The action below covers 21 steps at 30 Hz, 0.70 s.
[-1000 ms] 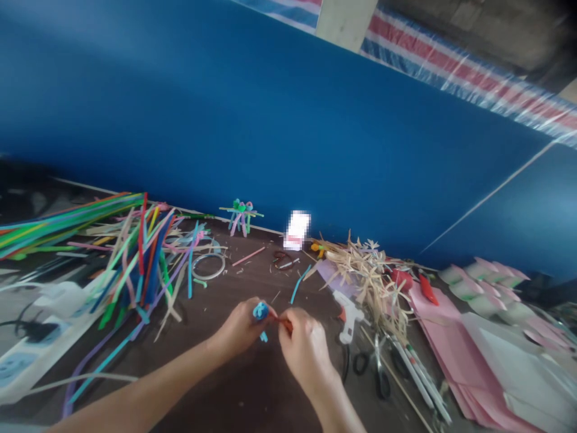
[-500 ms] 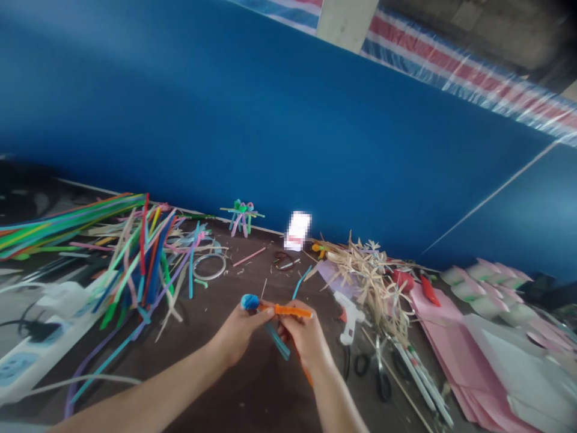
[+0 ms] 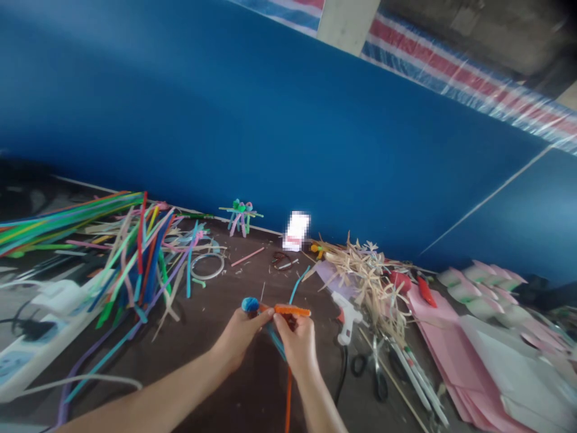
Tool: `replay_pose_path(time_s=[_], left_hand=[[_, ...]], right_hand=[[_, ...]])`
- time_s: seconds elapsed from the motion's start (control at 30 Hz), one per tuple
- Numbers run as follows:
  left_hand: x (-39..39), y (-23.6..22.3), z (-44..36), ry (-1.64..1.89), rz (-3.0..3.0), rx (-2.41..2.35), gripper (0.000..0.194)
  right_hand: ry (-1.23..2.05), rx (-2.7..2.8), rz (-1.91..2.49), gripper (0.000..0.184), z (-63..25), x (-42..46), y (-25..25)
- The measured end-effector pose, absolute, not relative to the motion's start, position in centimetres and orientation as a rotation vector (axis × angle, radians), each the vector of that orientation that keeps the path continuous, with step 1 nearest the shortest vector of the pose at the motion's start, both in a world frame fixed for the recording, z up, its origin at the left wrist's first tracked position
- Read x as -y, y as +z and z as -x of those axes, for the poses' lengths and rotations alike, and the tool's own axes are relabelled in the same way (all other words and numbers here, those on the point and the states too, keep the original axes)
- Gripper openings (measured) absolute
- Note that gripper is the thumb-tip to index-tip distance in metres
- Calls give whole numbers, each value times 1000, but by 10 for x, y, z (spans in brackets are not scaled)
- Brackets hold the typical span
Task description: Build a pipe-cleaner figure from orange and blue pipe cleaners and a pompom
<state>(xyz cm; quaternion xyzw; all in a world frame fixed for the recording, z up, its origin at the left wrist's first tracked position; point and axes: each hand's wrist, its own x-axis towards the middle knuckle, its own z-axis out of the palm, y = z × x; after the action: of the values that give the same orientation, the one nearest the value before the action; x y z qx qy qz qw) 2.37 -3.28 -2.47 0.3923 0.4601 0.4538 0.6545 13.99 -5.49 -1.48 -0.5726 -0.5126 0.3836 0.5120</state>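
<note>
My left hand (image 3: 241, 337) is closed on a small pipe-cleaner figure with a round blue head (image 3: 249, 304). Its blue strands (image 3: 276, 341) hang down between my hands. Thumb and fingers of my right hand (image 3: 298, 340) pinch an orange pipe cleaner (image 3: 293, 311), one part of which sticks out level to the right. A long orange tail (image 3: 288, 397) runs down past my right wrist. My fingertips are close together where the orange meets the blue figure; the exact join is hidden by the fingers.
Loose coloured pipe cleaners (image 3: 148, 258) and a white power strip (image 3: 31, 343) lie at left. A finished pipe-cleaner piece (image 3: 241, 216) stands at the back beside a blurred bright screen (image 3: 296, 231). At right are a glue gun (image 3: 346, 317), scissors (image 3: 377, 364) and pink paper (image 3: 444, 355).
The blue figure has tilted with its head to the left. The orange pipe cleaner, mostly hidden at first, now shows between my hands, and its tail hangs beside my right wrist.
</note>
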Motion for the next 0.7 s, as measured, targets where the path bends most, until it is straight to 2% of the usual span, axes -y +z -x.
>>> replay_pose_path(time_s=[0.33,0.7], left_hand=[[33,-20,-19,1006,-857,-881,21],[34,-15,-15,1159,-1435,-1102,19]], right_hand=[[890,1198,1332,23,-140,56,-14],[710,1346,1484,26,-140,61,-11]])
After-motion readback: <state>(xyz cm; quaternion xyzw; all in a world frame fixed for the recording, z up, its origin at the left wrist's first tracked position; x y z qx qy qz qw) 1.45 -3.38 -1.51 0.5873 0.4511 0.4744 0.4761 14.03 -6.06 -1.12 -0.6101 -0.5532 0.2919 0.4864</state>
